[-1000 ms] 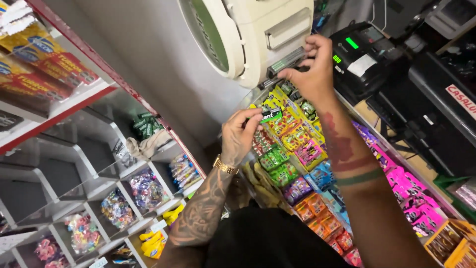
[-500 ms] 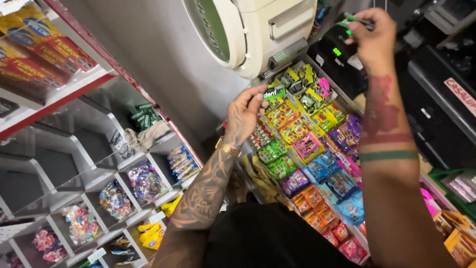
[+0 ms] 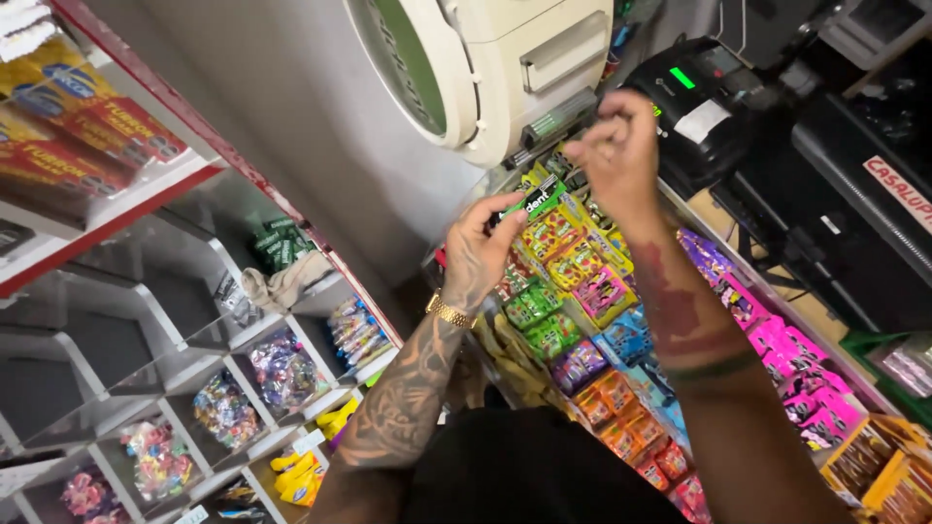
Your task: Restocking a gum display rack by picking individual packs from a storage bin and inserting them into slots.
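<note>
My left hand [image 3: 481, 247] pinches a green gum pack [image 3: 534, 197] at the upper edge of the candy display [image 3: 582, 320], free air above it. My right hand [image 3: 616, 146], fingers bunched on nothing I can make out, has dropped back from the card terminal [image 3: 694, 107].

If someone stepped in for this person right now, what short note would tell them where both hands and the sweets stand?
Left hand: pinching a small green gum pack at the top of the candy rack.
Right hand: raised above the rack, fingers curled; whether it holds anything cannot be told.
Rack: rows of colourful packs, mostly filled.
Done: green pack is in hand at the top row.
Left: the pack is not yet seated in a row.
</note>
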